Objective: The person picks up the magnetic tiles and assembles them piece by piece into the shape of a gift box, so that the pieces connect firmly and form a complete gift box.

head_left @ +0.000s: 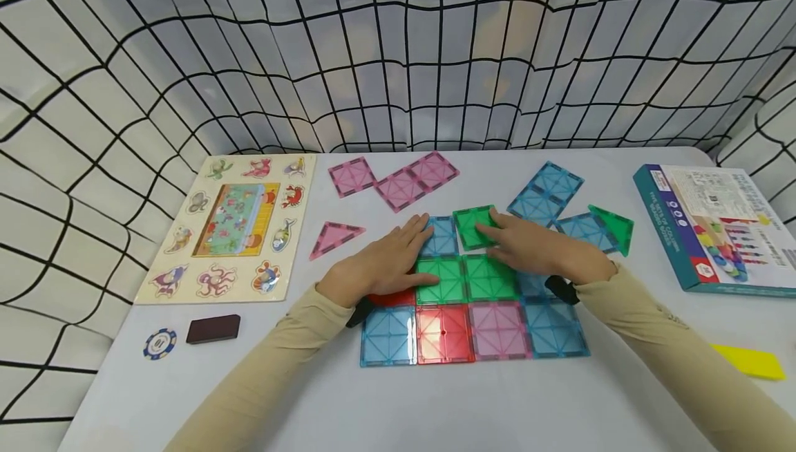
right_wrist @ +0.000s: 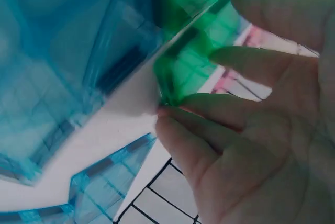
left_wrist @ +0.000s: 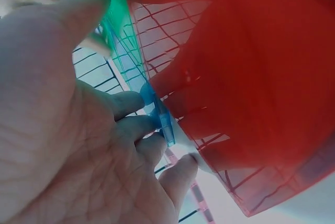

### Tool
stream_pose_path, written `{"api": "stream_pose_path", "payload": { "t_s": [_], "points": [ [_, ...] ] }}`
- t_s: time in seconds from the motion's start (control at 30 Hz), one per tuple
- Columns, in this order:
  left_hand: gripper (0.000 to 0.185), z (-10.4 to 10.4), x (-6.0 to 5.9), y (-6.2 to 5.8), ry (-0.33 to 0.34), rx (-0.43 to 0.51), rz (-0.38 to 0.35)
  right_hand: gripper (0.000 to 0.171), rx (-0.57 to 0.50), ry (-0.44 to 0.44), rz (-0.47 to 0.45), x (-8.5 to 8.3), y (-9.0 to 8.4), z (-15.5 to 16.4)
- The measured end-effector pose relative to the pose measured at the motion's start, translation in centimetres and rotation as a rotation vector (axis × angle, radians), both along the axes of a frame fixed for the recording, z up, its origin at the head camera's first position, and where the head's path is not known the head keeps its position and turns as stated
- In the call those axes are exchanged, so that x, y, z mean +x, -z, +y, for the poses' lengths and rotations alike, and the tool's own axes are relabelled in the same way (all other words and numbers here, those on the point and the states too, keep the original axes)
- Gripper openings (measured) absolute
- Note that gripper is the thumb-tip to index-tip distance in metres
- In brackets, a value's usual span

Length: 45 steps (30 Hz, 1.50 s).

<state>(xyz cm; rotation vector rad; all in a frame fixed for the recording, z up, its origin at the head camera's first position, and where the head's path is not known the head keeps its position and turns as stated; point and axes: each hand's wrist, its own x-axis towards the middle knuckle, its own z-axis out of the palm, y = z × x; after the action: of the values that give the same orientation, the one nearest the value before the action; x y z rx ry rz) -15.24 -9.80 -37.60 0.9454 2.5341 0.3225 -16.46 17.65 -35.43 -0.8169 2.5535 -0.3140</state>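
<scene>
A sheet of square, see-through magnetic tiles lies on the white table. My left hand [head_left: 388,258] rests over its left side, fingers stretched toward a blue tile [head_left: 443,238]. Its thumb touches a green tile [head_left: 440,286] in the middle row and it partly hides a red tile [head_left: 393,298]. In the left wrist view that red tile [left_wrist: 261,88] looms large beside the palm. My right hand [head_left: 535,245] reaches in from the right, its nearly straight fingertips touching a green square tile [head_left: 470,225], which stands slightly askew beside the blue one. The right wrist view shows the fingers [right_wrist: 256,64] at this tile's edge.
Loose pink tiles [head_left: 407,186] and a pink triangle [head_left: 332,238] lie behind left. Blue tiles [head_left: 550,189] and a green triangle [head_left: 616,227] lie behind right. A sea-animal puzzle board [head_left: 149,283], poker chip [head_left: 159,344], dark block [head_left: 213,329], boxed set [head_left: 715,231] and yellow piece [head_left: 751,362] surround them.
</scene>
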Motion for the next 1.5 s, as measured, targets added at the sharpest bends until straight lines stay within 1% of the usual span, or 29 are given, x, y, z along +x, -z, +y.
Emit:
{"api": "stream_pose_path", "payload": {
  "t_s": [0.1, 0.17, 0.23, 0.3, 0.33, 0.4, 0.5, 0.57, 0.63, 0.73, 0.87, 0.93, 1.0, 1.1, 1.27, 1.33, 1.4, 1.5],
  "points": [
    [0.092, 0.0, 0.0, -0.1, -0.003, -0.014, 0.001, 0.059, -0.034, -0.007, -0.045, 1.2, -0.3, 0.3],
    [0.091, 0.0, 0.2, -0.1, -0.011, -0.024, 0.022, 0.057, -0.076, -0.016, -0.063, 1.6, -0.6, 0.8],
    [0.088, 0.2, 0.7, -0.1, -0.015, -0.044, 0.063, 0.053, -0.131, -0.028, -0.056, 1.6, -0.7, 1.5],
    [0.085, 0.5, 1.7, -0.2, -0.012, -0.07, 0.1, 0.05, -0.185, -0.017, -0.031, 1.3, -0.7, 2.6],
    [0.086, 0.7, 2.3, -0.2, -0.008, -0.082, 0.105, 0.049, -0.207, -0.004, -0.013, 1.0, -0.7, 3.3],
    [0.09, 1.1, 3.8, -0.3, 0.021, -0.116, 0.096, 0.049, -0.233, 0.039, 0.027, 0.2, -0.6, 4.8],
    [0.109, 1.6, 5.9, -0.3, 0.074, -0.149, 0.058, 0.059, -0.207, 0.146, 0.072, -1.7, -0.4, 7.2],
    [0.119, 1.7, 6.8, -0.2, 0.096, -0.162, 0.056, 0.069, -0.175, 0.215, 0.077, -3.4, -0.3, 8.5],
    [0.125, 1.7, 7.2, -0.1, 0.096, -0.154, 0.066, 0.08, -0.146, 0.276, 0.068, -5.0, -0.1, 9.7],
    [0.123, 1.6, 7.3, 0.1, 0.085, -0.124, 0.059, 0.092, -0.14, 0.343, 0.027, -6.8, 0.1, 11.0],
    [0.122, 1.4, 6.8, -0.1, 0.09, -0.113, 0.025, 0.104, -0.136, 0.395, -0.029, -8.0, 0.5, 11.6],
    [0.122, 1.3, 6.5, -0.1, 0.091, -0.118, 0.015, 0.108, -0.116, 0.413, -0.026, -8.3, 0.7, 11.4],
    [0.123, 1.2, 6.2, -0.2, 0.087, -0.124, 0.014, 0.111, -0.097, 0.425, -0.001, -8.6, 0.9, 11.1],
    [0.124, 1.1, 6.0, -0.3, 0.081, -0.125, 0.011, 0.111, -0.079, 0.462, 0.025, -8.6, 0.9, 10.8],
    [0.124, 1.0, 6.0, -0.2, 0.072, -0.112, 0.008, 0.112, -0.106, 0.541, 0.005, -8.6, 1.1, 10.8],
    [0.124, 1.0, 6.0, -0.2, 0.073, -0.106, 0.005, 0.112, -0.144, 0.592, -0.003, -8.5, 1.2, 11.2],
    [0.124, 1.0, 6.0, -0.2, 0.074, -0.105, 0.003, 0.107, -0.197, 0.634, -0.013, -8.4, 1.2, 11.7],
    [0.124, 1.0, 6.0, -0.2, 0.072, -0.103, 0.001, 0.096, -0.283, 0.686, -0.028, -8.2, 1.1, 12.3]
  ]
}}
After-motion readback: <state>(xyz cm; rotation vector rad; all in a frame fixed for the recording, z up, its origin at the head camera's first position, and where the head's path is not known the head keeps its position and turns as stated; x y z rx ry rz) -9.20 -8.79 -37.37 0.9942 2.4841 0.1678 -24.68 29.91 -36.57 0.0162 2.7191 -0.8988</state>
